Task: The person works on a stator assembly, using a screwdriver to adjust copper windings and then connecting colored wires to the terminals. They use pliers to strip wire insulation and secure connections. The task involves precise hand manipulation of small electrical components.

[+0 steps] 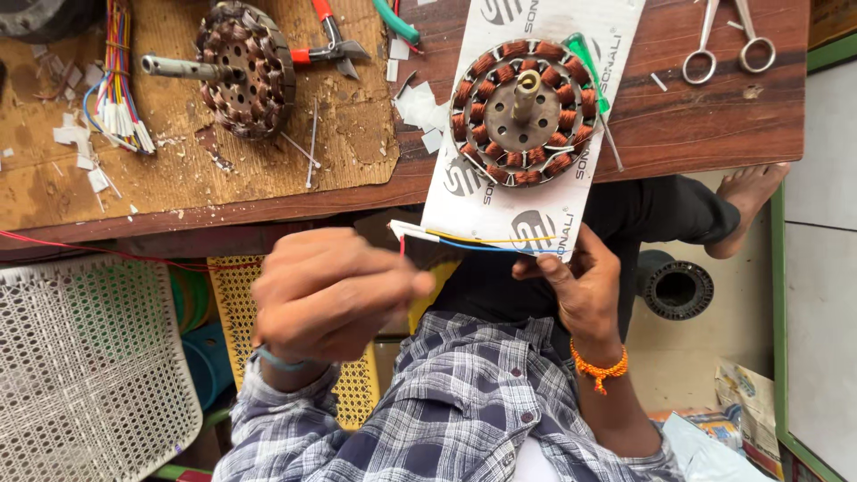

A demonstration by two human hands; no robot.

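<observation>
Two wound stators are present: one copper-coiled stator [525, 112] on the white printed sheet [464, 183], one darker stator [243, 70] on the brown board [178, 170]. One pair of scissors [728, 40]. One red-handled pliers [326, 46]. One bundle of coloured wires [116, 85]. One worktop [714, 116]. Two hands: left hand [330, 290], right hand [580, 286]. One white mesh chair [89, 357].

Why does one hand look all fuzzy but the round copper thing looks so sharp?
Head view: the left hand is smeared by motion blur, while the copper-wound stator on the white card is crisp; soft, even daylight, faint shadows, no glare; the right hand is fairly sharp.
</observation>
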